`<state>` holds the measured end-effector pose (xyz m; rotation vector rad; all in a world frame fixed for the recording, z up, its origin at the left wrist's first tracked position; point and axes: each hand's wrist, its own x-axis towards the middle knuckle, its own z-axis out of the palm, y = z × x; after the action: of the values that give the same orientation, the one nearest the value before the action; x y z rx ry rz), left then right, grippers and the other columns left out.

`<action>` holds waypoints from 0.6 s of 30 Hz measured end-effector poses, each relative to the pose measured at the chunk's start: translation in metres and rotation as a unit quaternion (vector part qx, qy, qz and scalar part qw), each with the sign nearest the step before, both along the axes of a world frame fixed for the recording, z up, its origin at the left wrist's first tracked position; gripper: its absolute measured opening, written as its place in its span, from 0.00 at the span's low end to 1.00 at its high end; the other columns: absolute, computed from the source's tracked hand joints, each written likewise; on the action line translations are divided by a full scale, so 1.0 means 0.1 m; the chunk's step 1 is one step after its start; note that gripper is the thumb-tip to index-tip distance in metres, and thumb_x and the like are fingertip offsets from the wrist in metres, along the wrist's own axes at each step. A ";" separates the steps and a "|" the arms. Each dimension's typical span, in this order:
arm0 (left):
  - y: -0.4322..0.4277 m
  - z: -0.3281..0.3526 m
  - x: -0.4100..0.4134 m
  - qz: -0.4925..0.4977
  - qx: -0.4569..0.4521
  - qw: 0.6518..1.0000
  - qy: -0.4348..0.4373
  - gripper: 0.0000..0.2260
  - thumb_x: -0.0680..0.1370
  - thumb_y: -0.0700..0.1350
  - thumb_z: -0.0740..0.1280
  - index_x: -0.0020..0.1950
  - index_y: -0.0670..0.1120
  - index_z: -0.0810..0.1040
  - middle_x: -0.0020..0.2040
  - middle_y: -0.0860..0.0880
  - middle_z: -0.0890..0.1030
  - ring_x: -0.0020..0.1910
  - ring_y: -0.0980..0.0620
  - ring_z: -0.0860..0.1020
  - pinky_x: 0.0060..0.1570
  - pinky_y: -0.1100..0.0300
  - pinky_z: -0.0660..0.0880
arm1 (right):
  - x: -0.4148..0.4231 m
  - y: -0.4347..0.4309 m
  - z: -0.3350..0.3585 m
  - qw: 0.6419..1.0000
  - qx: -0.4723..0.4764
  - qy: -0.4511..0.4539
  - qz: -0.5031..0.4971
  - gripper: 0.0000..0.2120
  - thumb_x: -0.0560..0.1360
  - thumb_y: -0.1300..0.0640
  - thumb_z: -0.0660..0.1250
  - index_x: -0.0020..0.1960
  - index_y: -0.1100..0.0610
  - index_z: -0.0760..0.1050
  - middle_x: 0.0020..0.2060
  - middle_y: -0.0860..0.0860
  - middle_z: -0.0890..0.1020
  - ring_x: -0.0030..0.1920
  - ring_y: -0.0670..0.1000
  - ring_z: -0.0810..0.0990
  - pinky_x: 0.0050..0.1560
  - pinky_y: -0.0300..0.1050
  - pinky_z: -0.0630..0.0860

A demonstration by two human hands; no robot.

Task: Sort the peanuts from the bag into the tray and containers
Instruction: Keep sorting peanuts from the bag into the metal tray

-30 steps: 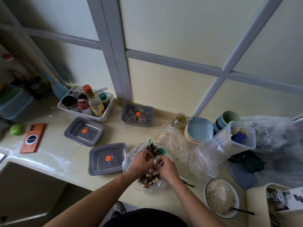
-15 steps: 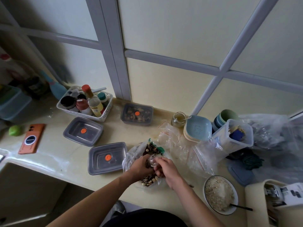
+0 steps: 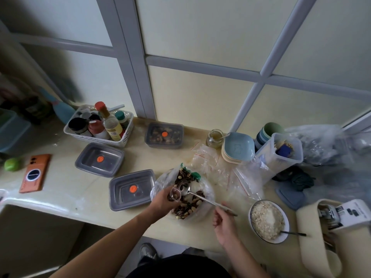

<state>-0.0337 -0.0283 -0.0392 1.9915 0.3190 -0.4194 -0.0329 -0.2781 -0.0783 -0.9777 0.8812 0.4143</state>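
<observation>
The peanuts (image 3: 188, 207) lie mixed with dark seeds in the bag (image 3: 159, 184). Only pale kernels should be lifted by the spoon (image 3: 202, 198) and tipped into the cup (image 3: 175, 194), which is best kept low over the bag. The cup is gripped by the left hand (image 3: 163, 199) at the bag's 9 o'clock, and the spoon handle is pinched by the right hand (image 3: 223, 223) at 4 o'clock.
</observation>
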 end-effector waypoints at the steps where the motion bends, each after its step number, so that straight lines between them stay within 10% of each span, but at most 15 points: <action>1: 0.02 -0.01 -0.01 0.011 -0.006 1.000 0.006 0.10 0.72 0.39 0.76 0.48 0.50 0.80 0.43 0.51 0.82 0.42 0.58 0.79 0.47 0.63 0.76 | 0.01 0.00 0.04 1.000 0.004 -0.023 -0.013 0.10 0.80 0.65 0.65 0.58 0.53 0.77 0.35 0.55 0.75 0.27 0.46 0.67 0.24 0.37 0.62; 8: 0.05 -0.04 0.00 0.015 0.035 0.999 0.021 0.11 0.73 0.41 0.76 0.53 0.49 0.79 0.46 0.50 0.83 0.46 0.52 0.81 0.49 0.57 0.79 | 0.09 0.26 0.47 0.942 -0.272 -0.171 0.096 0.13 0.85 0.52 0.61 0.53 0.56 0.83 0.35 0.53 0.85 0.31 0.47 0.80 0.33 0.41 0.76; 15: 0.02 -0.03 -0.04 0.002 0.109 0.994 0.007 0.17 0.73 0.39 0.74 0.60 0.46 0.78 0.48 0.49 0.82 0.48 0.50 0.81 0.51 0.55 0.80 | 0.00 0.57 0.66 0.671 -0.516 -0.436 0.306 0.15 0.86 0.51 0.56 0.60 0.55 0.79 0.44 0.49 0.82 0.40 0.46 0.79 0.41 0.36 0.77; 18: -0.01 -0.02 -0.07 0.018 0.119 0.993 -0.010 0.16 0.73 0.38 0.73 0.59 0.43 0.77 0.45 0.49 0.81 0.45 0.50 0.79 0.45 0.58 0.74 | -0.16 0.69 0.61 0.624 -0.521 -0.461 0.356 0.13 0.86 0.52 0.57 0.63 0.54 0.77 0.49 0.52 0.82 0.44 0.50 0.80 0.45 0.41 0.76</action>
<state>-0.0406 -0.0292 -0.0416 2.2165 0.4067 -0.3520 -0.0492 -0.2087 -0.0171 -2.3543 -0.4185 -0.0662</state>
